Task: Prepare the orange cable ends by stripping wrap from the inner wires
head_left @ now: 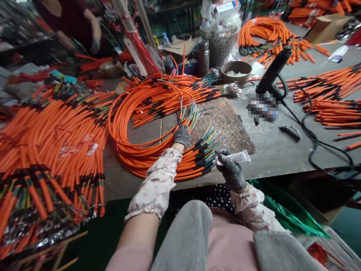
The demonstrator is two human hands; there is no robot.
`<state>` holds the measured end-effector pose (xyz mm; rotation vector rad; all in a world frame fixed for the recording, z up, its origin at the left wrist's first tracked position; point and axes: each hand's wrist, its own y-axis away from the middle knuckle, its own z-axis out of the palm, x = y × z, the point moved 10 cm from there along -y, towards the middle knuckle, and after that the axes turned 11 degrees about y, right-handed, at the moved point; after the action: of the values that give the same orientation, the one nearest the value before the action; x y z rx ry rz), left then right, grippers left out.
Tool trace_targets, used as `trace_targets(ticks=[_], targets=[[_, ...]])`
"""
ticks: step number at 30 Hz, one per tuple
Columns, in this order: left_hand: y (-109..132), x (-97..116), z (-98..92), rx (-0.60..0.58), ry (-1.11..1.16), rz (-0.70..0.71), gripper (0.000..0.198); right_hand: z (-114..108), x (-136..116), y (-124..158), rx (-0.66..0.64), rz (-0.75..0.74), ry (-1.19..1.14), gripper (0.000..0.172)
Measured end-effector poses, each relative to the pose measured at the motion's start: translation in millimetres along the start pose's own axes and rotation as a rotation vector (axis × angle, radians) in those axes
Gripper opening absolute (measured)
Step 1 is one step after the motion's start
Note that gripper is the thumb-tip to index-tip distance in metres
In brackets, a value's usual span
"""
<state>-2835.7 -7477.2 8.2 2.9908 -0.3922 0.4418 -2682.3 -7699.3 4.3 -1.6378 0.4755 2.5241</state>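
Right gloved hand (231, 170) pinches white squeeze tube (234, 157) just above black-sleeved orange cable bundle (201, 160); left gloved hand (182, 136) grips orange cable (169, 140) beside fanned wire cores (191, 113). Risk: loosened pinch drops tube; stray cores may snag.

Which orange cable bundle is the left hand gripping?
The looped bundle in front of the person: the gloved left hand grips its coloured wire ends. Others lie farther off.
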Motion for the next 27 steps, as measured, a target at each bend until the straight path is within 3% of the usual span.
trace_targets(ticks=[4, 7, 9, 10, 15, 19, 21, 24, 27], targets=[[14.3, -11.1, -19.8, 0.036, 0.246, 0.016, 0.017, 11.0, -7.2, -4.0, -0.088, -0.117, 0.068, 0.026], [49.6, -10.9, -41.2, 0.038, 0.819, 0.131, 0.022, 37.5, -16.7, -7.1, -0.243, -0.2, 0.204, 0.03], [79.6, -8.6, -58.3, 0.033, 1.193, 0.218, 0.03, 51.8, -26.3, -10.5, -0.236, -0.282, 0.33, 0.03], [93.6, -8.2, -66.5, 0.05, 1.265, 0.245, 0.036, 58.0, -34.0, -12.1, -0.195, -0.347, 0.396, 0.029], [145.5, -5.7, -104.2, 0.373, 1.022, 0.382, 0.048, 101.8, -74.6, -5.6, -0.025, -0.753, 0.632, 0.019], [170.9, -0.2, -107.4, 0.566, 0.802, 0.425, 0.049, 124.8, -90.0, 7.2, 0.067, -0.938, 0.812, 0.02], [177.9, -1.5, -105.8, 0.617, 0.829, 0.397, 0.045, 129.4, -89.9, 9.0, 0.065, -0.94, 0.848, 0.02], [184.6, -14.8, -109.6, 0.686, 1.125, 0.337, 0.029, 126.5, -84.6, 5.5, 0.081, -0.876, 0.808, 0.024], [189.9, -13.1, -122.1, 0.577, 1.28, 0.439, 0.029, 119.2, -71.8, -2.9, 0.049, -0.707, 0.629, 0.029]])
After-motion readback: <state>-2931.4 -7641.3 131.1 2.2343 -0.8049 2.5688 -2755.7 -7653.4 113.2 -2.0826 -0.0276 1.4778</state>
